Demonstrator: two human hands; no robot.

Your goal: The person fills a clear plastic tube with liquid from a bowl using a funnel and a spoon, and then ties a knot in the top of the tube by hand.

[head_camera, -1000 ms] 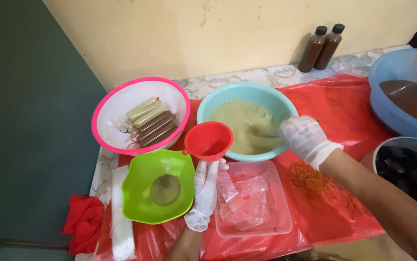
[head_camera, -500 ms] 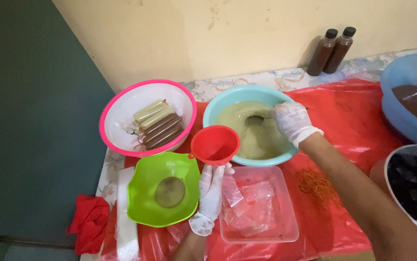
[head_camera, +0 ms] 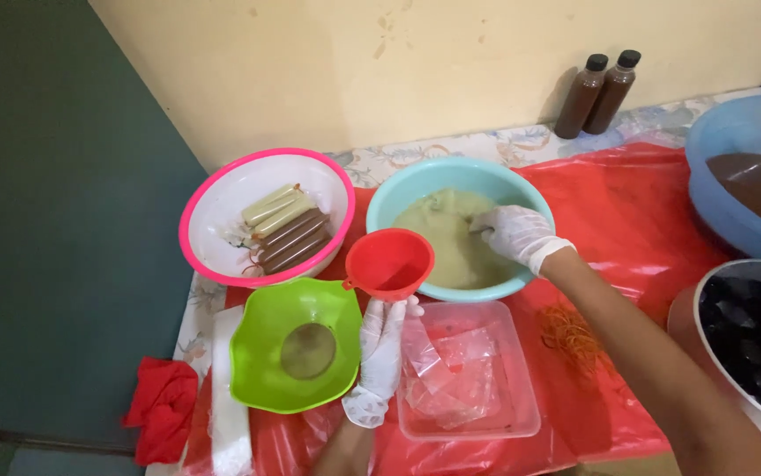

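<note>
The right hand, in a white glove, is now down inside the turquoise bowl, over the pale green mixture. A second ago it was at the rim of the bowl, so it has moved toward the middle. Its fingers are curled together around something in the mixture; I cannot tell what it is, because the glove hides it.

The left hand, also gloved, stays almost in the same place and holds the red funnel up beside the bowl. Its fingers are pressed around the funnel's neck and the top of a thin clear bag.

This looks like a scooping moment; the funnel is waiting empty. More clear bags lie in the clear plastic tray below, and filled tubes rest in the pink bowl.
</note>
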